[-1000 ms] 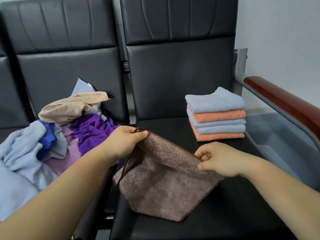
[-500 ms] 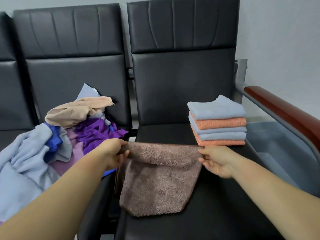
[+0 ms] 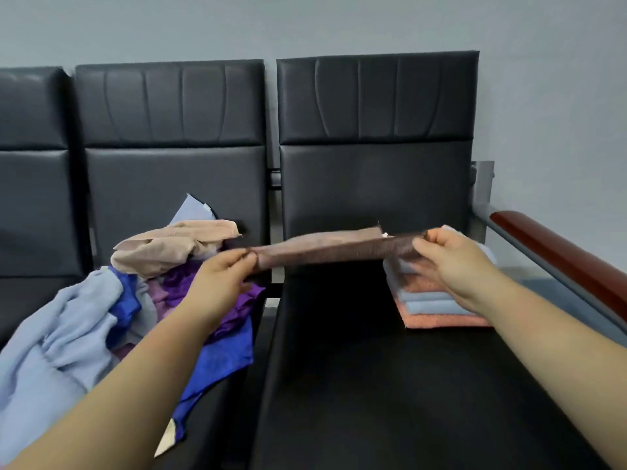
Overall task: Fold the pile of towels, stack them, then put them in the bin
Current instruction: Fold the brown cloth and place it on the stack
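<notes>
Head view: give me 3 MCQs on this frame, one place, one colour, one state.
1. Where is the stack?
A. On the right seat, partly behind the right hand
B. On the left seat
C. On the armrest

2. What colour is the towel being held?
A. Purple
B. Brown
C. Blue

3. What state is that towel in?
A. Flat on the seat
B. In the air, pulled taut between the left hand and right hand
C. Laid on the stack

Answers:
1 A: its blue and orange layers rest on the right seat's far corner.
2 B: the strip between the hands is brown.
3 B: each hand pinches one end and the towel is clear of the seat.
</notes>
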### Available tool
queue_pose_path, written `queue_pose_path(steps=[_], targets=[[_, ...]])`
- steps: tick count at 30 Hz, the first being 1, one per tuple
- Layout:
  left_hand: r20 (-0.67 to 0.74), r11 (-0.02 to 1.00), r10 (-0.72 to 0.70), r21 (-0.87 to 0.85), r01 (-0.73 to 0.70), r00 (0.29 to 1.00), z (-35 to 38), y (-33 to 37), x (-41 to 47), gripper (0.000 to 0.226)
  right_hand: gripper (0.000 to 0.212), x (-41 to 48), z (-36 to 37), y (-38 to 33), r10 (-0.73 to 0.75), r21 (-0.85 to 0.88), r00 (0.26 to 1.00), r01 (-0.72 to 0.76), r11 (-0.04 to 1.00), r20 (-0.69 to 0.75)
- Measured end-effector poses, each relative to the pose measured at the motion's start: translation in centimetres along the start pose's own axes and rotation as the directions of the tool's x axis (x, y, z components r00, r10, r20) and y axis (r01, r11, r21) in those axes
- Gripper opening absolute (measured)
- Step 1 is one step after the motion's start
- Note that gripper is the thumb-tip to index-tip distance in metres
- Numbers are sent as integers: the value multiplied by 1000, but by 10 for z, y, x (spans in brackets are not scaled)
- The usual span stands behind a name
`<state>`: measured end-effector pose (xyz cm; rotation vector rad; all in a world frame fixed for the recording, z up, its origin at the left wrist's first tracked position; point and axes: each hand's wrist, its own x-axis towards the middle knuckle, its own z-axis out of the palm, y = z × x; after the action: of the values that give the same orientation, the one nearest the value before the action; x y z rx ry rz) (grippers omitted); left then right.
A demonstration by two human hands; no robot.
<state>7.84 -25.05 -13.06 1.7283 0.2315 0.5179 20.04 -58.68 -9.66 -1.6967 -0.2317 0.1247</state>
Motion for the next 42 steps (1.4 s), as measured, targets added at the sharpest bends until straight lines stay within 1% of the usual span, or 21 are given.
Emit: queue_pose_path(steps=[1,2,4,6,8,9,11,13,15,17,19,22,23,24,27,30,32,35,37,39,42], targets=[[48,971,-1,239,-11,999,-2,-12,-7,24,12,-9,-4,16,57,-70,998,-55,996,38],[85,909,-42,417,3,996,-3,-21,-12,27,12,-16,-8,33,105,-155,991,-92,984,78],[128,798,-143,601,38,981,-2,-41,-20,34,13,-34,-15,66,175,-399,978,-115,910,117],[192,731,-213,682,26,958,0,-56,-27,37,18,-48,-20,92,194,-610,970,-68,790,144],[249,728,-257,686,17,934,-1,-62,-34,27,19,-56,-20,100,180,-714,967,4,700,182],[267,739,-266,673,18,926,0,-63,-37,22,17,-58,-20,99,167,-723,968,22,690,189],[276,779,-277,625,47,920,1,-61,-46,28,16,-62,-18,98,134,-675,972,31,737,192],[261,822,-277,563,87,925,4,-60,-51,23,15,-63,-13,98,98,-622,977,43,782,191],[226,836,-291,532,132,930,6,-60,-54,18,13,-63,-8,99,90,-615,973,62,786,214],[220,853,-349,477,212,911,7,-63,-58,24,15,-63,-7,98,152,-660,962,35,750,225],[252,836,-477,425,347,842,6,-62,-63,29,15,-63,-8,95,281,-713,928,-24,701,245],[307,720,-654,533,444,691,3,-58,-72,20,5,-70,-9,87,560,-651,772,-264,712,299],[306,699,-679,546,462,667,2,-59,-74,17,2,-73,-8,85,603,-625,735,-320,712,311],[293,691,-690,539,481,662,2,-62,-74,14,4,-75,-7,87,610,-621,729,-331,711,310],[247,725,-656,467,506,713,9,-69,-74,15,10,-79,4,90,533,-649,802,-257,716,270],[246,798,-562,413,439,790,20,-71,-71,21,17,-82,11,88,362,-720,875,-23,694,321],[261,834,-499,404,376,826,26,-68,-69,24,17,-86,13,83,234,-729,888,148,668,395],[314,855,-462,405,323,830,32,-65,-69,19,15,-89,15,83,197,-725,865,240,645,461],[347,833,-443,501,236,826,34,-65,-68,18,17,-87,16,85,220,-759,846,283,586,485],[367,763,-433,636,118,824,36,-67,-67,19,16,-84,12,86,210,-785,845,325,528,491],[344,697,-431,714,66,834,41,-67,-62,18,22,-78,-6,83,233,-822,865,291,490,445]])
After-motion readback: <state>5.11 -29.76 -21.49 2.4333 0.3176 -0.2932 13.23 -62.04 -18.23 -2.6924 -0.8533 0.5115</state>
